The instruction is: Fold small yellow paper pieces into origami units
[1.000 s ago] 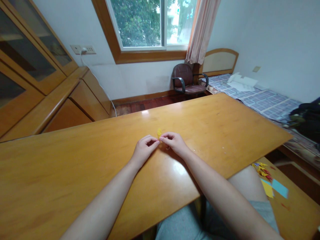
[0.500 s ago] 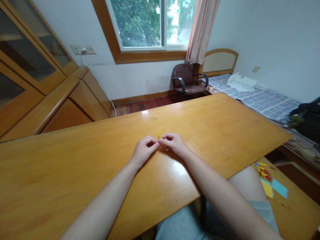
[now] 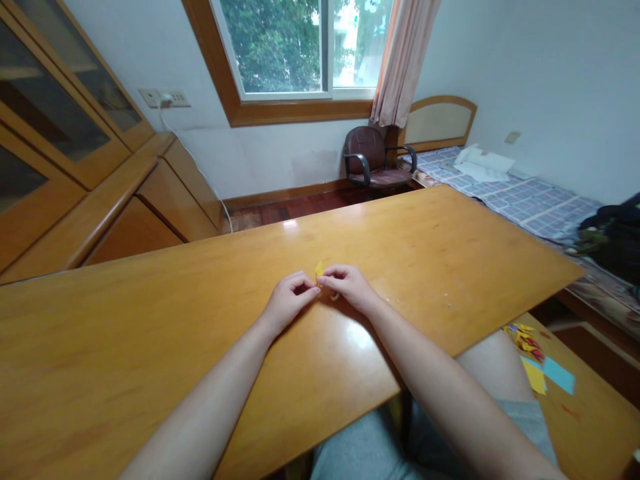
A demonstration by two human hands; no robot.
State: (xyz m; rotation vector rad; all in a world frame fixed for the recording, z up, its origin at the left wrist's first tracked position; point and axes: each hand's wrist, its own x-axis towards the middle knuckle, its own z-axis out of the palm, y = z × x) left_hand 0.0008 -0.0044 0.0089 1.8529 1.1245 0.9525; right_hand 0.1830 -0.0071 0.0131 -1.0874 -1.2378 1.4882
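A small piece of folded yellow paper (image 3: 319,269) stands up between my fingertips, just above the wooden table (image 3: 165,320). My left hand (image 3: 293,295) pinches its lower left side between thumb and fingers. From the right, my right hand (image 3: 346,283) also pinches it, thumb and index finger together. The paper's lower part is mostly hidden by the fingertips, so its exact folds cannot be made out. A small pale ring-like thing (image 3: 335,297) lies under my right hand.
Right of my leg, a lower wooden surface (image 3: 600,417) holds several folded yellow and red paper pieces (image 3: 527,343), a yellow sheet (image 3: 534,377) and a blue sheet (image 3: 559,376). Beyond the table are an armchair (image 3: 367,150), a bed (image 3: 540,200) and a cabinet (image 3: 115,200).
My fingertips have shifted very slightly around the yellow paper, the left ones a little lower. Both hands otherwise stay in place.
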